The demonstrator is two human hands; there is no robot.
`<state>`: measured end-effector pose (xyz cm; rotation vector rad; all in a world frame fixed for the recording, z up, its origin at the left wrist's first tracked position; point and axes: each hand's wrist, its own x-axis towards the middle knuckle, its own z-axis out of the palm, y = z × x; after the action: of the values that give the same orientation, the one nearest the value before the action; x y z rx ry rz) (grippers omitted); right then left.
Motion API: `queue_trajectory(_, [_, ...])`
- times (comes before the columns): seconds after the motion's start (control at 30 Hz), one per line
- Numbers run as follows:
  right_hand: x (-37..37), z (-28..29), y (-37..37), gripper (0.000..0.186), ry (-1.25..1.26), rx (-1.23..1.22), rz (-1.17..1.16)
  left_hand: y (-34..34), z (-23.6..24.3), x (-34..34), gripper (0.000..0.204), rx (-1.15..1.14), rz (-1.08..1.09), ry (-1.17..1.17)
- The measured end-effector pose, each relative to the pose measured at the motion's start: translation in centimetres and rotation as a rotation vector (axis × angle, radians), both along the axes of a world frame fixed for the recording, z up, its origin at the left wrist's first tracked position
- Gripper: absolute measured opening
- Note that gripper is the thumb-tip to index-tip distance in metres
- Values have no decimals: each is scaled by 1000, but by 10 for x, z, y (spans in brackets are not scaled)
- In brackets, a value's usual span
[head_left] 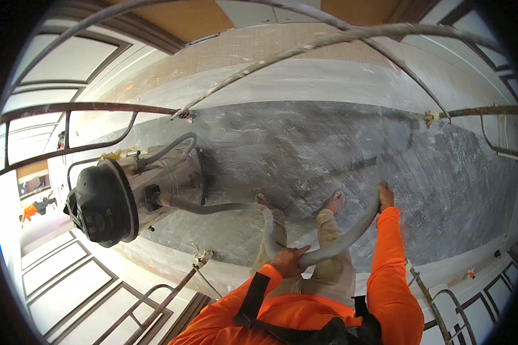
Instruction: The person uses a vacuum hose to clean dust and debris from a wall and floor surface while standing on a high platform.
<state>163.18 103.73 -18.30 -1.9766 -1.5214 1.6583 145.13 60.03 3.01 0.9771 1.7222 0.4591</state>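
A long grey vacuum hose [342, 244] curves across my body. My left hand [288, 261] is wrapped round it in front of my waist. Farther along, my right hand [387, 196] grips the same hose close to its upright free end, which points at the dusty grey floor. To the left, a canister vacuum [170, 178] has a metal body and a black domed motor head [103, 201]. The hose runs from the port on its side, past my bare feet, up to my left hand. A dark streak lies beside the hose end; I cannot tell if it is a shadow or a nozzle.
Scaffold tubes cross overhead [305, 54], with rusty frames [69, 107] at left and right. The grey floor sheet [293, 138] carries pale dust and scratches. Panelled white walls [69, 284] stand around. A distant person in orange [31, 211] shows at far left.
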Motion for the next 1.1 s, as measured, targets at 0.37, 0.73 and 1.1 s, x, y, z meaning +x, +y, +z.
queue_trajectory(0.37, [-289,45,-258,62,219,-482,124,-216,68,-110,85,-80,338,56])
queue_trajectory(0.73, [-486,108,-373,83,161,-563,533,-275,55,-126,79,13,682,243])
queue_trajectory(1.1, [-526,26,-271,81,136,-339,655,-162,8,-123,84,83,842,211])
